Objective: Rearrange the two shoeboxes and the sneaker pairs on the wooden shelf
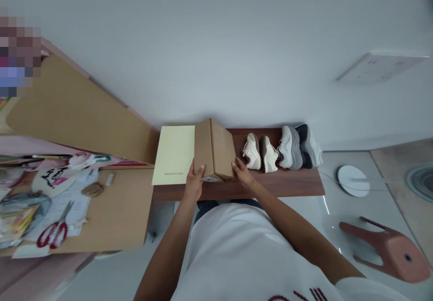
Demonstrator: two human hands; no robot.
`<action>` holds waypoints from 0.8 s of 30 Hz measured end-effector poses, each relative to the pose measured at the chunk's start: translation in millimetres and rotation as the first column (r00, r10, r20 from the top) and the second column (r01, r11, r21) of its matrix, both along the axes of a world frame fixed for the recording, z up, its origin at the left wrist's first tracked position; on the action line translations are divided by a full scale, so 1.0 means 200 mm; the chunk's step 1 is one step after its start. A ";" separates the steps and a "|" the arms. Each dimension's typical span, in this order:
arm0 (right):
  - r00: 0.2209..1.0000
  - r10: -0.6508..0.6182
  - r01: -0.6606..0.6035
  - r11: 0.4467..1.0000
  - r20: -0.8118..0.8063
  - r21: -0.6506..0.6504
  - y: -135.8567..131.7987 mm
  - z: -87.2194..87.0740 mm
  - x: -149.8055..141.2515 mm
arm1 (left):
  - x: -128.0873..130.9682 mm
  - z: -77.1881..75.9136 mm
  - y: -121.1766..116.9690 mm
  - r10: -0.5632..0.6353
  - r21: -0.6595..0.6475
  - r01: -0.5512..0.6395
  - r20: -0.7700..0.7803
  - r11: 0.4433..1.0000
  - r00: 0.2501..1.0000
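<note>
A brown cardboard box (223, 148) is tilted over the dark wooden bench (270, 184), with one edge turned up towards me. My left hand (195, 179) grips its near left corner, thumb on top. On the opposite side my right hand (242, 172) holds the near right edge with its fingertips. Left of the box lies a pale yellow shoebox (176, 152) lettered MEIZHIYUAN. To the right stand a pair of cream shoes (252, 151) and a pair of grey and white sneakers (291, 150). What the cardboard box contains is hidden.
At left, a desk (125, 211) bears red-handled scissors (56, 229), a coil of twine (92, 189), papers and plastic bags. A pink stool (395, 251) lies tipped on the floor at right, near a white disc (353, 180). A wall (237, 57) rises behind the bench.
</note>
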State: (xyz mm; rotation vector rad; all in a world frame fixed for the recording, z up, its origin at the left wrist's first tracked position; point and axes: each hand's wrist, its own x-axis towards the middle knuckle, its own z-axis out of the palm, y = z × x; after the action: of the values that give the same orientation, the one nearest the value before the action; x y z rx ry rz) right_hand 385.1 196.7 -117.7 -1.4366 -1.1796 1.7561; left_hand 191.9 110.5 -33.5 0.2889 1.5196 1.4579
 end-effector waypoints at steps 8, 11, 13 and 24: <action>0.990 0.125 -0.132 0.985 -0.066 -0.111 -0.06 0.13 -0.11 | 0.07 0.04 0.00 -0.030 0.116 0.029 0.001 0.993 1.000; 0.983 0.142 -0.162 0.969 -0.113 -0.189 -0.07 0.24 -0.14 | 0.08 0.01 0.00 -0.049 0.137 0.059 -0.073 0.989 0.996; 0.982 0.157 -0.177 0.960 -0.107 -0.216 -0.09 0.30 -0.14 | 0.07 -0.02 -0.01 -0.068 0.134 0.080 -0.088 0.988 0.994; 0.974 0.229 -0.229 0.974 -0.001 0.001 -0.13 0.30 -0.12 | 0.04 -0.14 -0.02 -0.128 0.078 0.130 -0.028 0.988 0.991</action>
State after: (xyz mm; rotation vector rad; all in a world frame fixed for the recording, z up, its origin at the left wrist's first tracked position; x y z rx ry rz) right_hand 360.4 169.9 -57.1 -1.3426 -1.3917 1.9080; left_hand 199.8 105.7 -60.9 0.4456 1.4361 1.4180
